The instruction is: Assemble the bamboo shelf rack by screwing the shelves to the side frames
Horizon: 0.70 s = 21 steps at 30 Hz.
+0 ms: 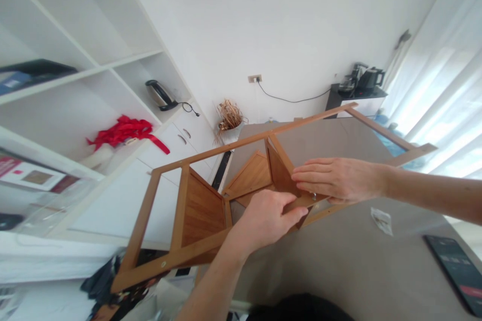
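Note:
A light-brown wooden frame with slatted panels stands tilted over the table. My left hand is closed round its near rail, thumb and fingers clasping the wood beside a cross panel. Just to the right, my right hand lies over the same rail with its fingers stretched out and side by side, their tips against the cross panel's edge. A small metal screw pokes up from the rail between the two hands. My right thumb is mostly hidden.
On the grey table lie a small clear plastic bag and a phone. White shelving at left holds a kettle and red ribbon. A dark cabinet with coffee maker stands at the back right.

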Available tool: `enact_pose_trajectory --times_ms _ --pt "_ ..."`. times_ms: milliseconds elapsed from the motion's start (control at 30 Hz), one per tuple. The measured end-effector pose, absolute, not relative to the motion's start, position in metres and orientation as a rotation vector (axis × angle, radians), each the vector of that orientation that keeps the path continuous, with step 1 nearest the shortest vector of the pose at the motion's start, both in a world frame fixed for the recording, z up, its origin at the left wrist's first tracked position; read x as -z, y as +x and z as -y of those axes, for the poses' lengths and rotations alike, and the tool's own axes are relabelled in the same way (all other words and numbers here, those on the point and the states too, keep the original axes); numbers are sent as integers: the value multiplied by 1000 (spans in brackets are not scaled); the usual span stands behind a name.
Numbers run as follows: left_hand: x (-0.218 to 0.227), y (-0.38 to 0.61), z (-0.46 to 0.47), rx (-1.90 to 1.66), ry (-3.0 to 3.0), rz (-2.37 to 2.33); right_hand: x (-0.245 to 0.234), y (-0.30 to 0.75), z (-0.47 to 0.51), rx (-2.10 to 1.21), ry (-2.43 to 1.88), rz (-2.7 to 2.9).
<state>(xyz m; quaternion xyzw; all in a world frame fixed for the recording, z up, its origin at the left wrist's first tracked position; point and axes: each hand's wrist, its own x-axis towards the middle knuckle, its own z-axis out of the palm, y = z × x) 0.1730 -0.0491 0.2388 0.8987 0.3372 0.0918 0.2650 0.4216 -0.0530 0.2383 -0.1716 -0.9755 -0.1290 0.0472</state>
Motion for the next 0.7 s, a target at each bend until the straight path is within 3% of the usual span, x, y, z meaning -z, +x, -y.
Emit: enact_pose_trajectory --times_ms 700 --pt "-236 176 46 -206 2457 -918 -220 424 68 383 -752 2615"
